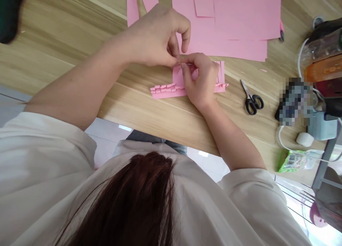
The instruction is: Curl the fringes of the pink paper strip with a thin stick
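Meeting over the upper edge of a pink fringe point(176, 75), the left hand point(157, 37) and the right hand point(204, 78) are set almost tip to tip. The left fingers point(185, 36) are clamped on that edge; the right thumb and forefinger are drawn close beside them, but whether paper is gripped there cannot be told.

The fringe is laid on the desk point(136, 91) under the fingers, its ends showing on both sides. Bare wood is left between its lower edge and the desk's near edge. More open room is found to the right, up to the scissors point(250, 97). Just beyond the fingers, space is bounded by the sheets point(240, 21).

One fringe is counted, its rolls point(162, 86) lined up in two rows left of the right fingers, too small to be numbered surely. One pair of scissors is placed to the right, two strips point(132, 7) beyond the left wrist, and at least two overlapped sheets beyond the fingers, with one square point(204, 4) on them. Farther right, one bag point(292, 162) and one plug point(304, 140) are seen.
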`<state>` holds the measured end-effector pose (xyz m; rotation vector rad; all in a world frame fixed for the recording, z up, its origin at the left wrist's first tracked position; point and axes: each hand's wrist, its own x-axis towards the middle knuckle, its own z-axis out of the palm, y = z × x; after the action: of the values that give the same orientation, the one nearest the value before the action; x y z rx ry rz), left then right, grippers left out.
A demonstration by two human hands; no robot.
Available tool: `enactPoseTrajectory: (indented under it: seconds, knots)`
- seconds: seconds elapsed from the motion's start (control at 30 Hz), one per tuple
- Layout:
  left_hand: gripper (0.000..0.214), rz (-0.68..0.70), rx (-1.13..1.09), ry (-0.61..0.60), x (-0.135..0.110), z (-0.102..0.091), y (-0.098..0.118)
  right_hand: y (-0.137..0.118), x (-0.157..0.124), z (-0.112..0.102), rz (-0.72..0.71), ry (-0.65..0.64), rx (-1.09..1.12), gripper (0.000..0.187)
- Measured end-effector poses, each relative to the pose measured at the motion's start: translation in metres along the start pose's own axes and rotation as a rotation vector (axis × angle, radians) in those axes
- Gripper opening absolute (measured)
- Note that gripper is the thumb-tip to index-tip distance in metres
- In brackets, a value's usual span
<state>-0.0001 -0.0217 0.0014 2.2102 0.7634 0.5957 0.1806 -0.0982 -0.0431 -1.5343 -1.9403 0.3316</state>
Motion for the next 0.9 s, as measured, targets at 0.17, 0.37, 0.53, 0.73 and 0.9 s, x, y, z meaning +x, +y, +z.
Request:
enactPoseTrajectory:
  seconds: [0.17, 0.37, 0.53, 0.73, 0.9]
  knots:
    - [0.018, 0.008, 0.025, 0.013, 0.0, 0.0006, 0.0004, 0.0025, 0.0004, 0.0021, -0.013, 0.016, 0.017, 0.011]
    - [0.022, -0.024, -0.017, 0.008, -0.001, -0.0012, 0.0027, -0.0018, -0.0003, -0.0007, 0.02, -0.001, -0.015, 0.012]
    - [0.021, -0.011, -0.011, -0.001, -0.001, -0.0021, 0.0025, 0.0006, 0.0004, 0.0001, 0.012, -0.015, -0.016, 0.012]
    - [0.022, -0.011, -0.03, 0.011, -0.0012, -0.0011, 0.0018, 0.0022, 0.0002, 0.0024, -0.019, 0.018, 0.019, 0.011]
    - [0.02, 0.017, -0.086, 0.009, -0.0012, -0.0003, -0.0001, 0.0007, -0.0003, 0.001, 0.003, 0.002, 0.028, 0.01]
